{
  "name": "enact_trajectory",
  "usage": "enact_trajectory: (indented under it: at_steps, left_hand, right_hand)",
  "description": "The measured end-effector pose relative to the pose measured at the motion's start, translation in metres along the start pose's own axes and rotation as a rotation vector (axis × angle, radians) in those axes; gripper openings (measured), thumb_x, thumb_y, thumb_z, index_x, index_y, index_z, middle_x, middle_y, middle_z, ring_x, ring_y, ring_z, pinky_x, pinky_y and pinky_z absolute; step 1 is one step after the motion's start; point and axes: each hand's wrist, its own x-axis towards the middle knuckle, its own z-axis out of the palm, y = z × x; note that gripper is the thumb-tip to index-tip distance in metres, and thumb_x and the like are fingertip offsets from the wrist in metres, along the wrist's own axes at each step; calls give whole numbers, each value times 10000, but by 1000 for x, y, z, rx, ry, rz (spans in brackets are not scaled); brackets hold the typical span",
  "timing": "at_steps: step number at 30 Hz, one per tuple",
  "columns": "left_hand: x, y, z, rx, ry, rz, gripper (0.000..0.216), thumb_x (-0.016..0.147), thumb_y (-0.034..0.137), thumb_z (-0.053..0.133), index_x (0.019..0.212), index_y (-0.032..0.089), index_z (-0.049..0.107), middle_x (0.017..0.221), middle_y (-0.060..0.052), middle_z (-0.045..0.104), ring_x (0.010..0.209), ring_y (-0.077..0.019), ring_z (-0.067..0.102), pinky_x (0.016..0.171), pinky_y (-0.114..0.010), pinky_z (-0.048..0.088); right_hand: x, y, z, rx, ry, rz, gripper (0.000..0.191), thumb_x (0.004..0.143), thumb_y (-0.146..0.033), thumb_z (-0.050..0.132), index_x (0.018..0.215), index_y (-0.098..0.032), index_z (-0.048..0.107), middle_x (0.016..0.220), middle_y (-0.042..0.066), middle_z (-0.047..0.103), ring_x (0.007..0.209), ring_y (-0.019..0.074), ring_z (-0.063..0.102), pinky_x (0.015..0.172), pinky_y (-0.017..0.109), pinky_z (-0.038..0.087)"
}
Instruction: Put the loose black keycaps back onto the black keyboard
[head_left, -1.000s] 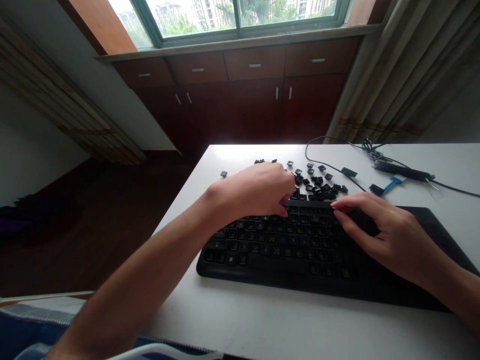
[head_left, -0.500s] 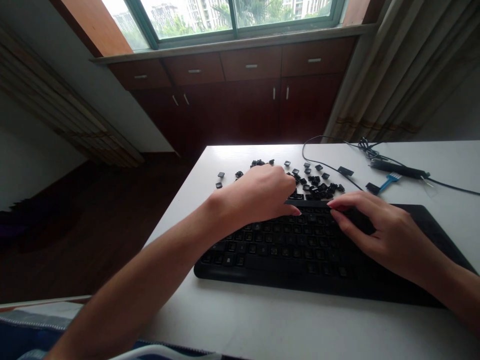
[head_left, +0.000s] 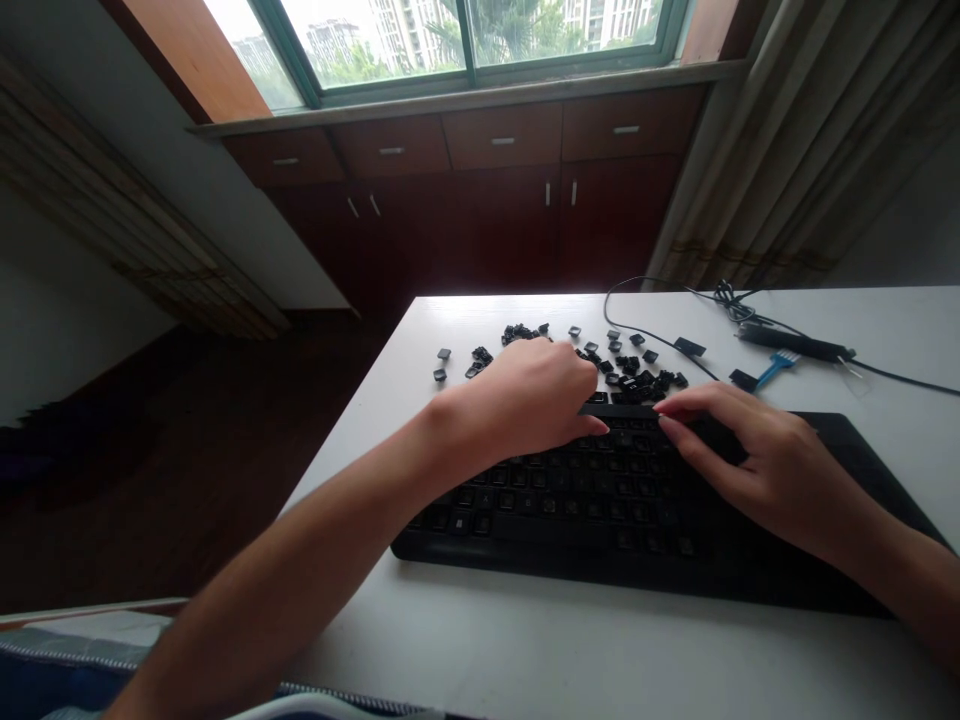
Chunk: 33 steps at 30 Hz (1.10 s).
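Note:
A black keyboard (head_left: 555, 528) lies on the white table, many of its key positions showing bare square sockets. Over its upper left part reaches my left hand (head_left: 551, 390), palm down, the thumb apart from the bent fingers. Those fingertips are hidden behind the hand, close to the keyboard's back edge. Nothing shows in that hand. At the back edge, my right hand (head_left: 739, 450) has thumb and index finger brought together in a pinch. Whatever lies between these tips is too small to make out. Loose black keycaps (head_left: 641, 385) are heaped just behind the keyboard.
More keycaps (head_left: 444, 354) lie scattered at the back left of the white table (head_left: 570, 640). A blue brush (head_left: 776, 368), a black stick-like tool (head_left: 795, 342) and a dark cable (head_left: 664, 338) rest at the back right. Beyond stands a wooden cabinet (head_left: 495, 220) beneath a window.
My left hand has shifted slightly right along the keyboard's back edge. The right hand keeps its pinch in nearly the same spot. The whole view has tilted slightly.

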Motion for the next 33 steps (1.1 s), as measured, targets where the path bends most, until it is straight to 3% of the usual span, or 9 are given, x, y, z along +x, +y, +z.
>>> enact_trajectory:
  at_steps: [3, 6, 9, 13, 20, 27, 33]
  left_hand:
    - [1, -7, 2, -31, 13, -15, 390, 914, 501, 596, 807, 160, 752, 692, -79, 684, 568, -194, 601, 481, -295, 302]
    - [1, -11, 2, -52, 6, -27, 380, 920, 478, 583, 806, 158, 754, 707, -82, 693, 576, -190, 604, 499, -295, 325]
    - [0, -12, 1, -68, -8, -14, 373, 923, 458, 575, 814, 151, 756, 719, -91, 698, 595, -192, 616, 514, -295, 340]
    - [-2, -9, -2, -70, -8, 2, 366, 921, 450, 578, 832, 144, 759, 729, -103, 704, 617, -206, 633, 528, -298, 360]
    - [-5, -4, -6, -78, -28, 11, 303, 902, 383, 609, 950, 132, 772, 775, -128, 716, 694, -243, 666, 593, -311, 426]
    - [-6, -2, -4, -82, 11, 18, 276, 888, 339, 626, 983, 119, 763, 709, -119, 680, 687, -239, 660, 540, -296, 380]
    - [-7, -2, -6, -94, -8, 18, 291, 893, 350, 623, 1008, 123, 764, 759, -132, 692, 732, -246, 664, 581, -303, 412]
  right_hand:
    - [5, 0, 3, 44, -69, 43, 246, 940, -425, 610, 1131, -275, 651, 1060, 48, 690, 936, 229, 659, 798, 388, 554]
    - [10, -3, 6, 48, -127, -13, 299, 921, -438, 643, 1173, -278, 662, 1140, 51, 685, 1003, 230, 655, 861, 389, 553]
    - [12, -7, 8, 26, -131, -91, 291, 936, -386, 634, 1200, -270, 671, 1184, 56, 686, 1084, 232, 644, 954, 401, 534]
    - [12, -5, 10, 9, -103, -176, 205, 942, -322, 624, 1119, -276, 717, 1118, 42, 723, 1060, 234, 663, 945, 414, 542]
    - [9, -4, 8, 137, -99, -50, 169, 907, -350, 685, 1058, -316, 751, 1062, 0, 755, 994, 207, 697, 913, 381, 565]
    - [5, -9, 13, -38, 17, -223, 129, 908, -288, 681, 1008, -281, 763, 1025, 20, 776, 942, 232, 709, 883, 433, 561]
    - [3, -11, 9, -113, -44, -315, 173, 905, -244, 660, 1056, -276, 739, 1089, 41, 753, 955, 253, 701, 858, 440, 561]
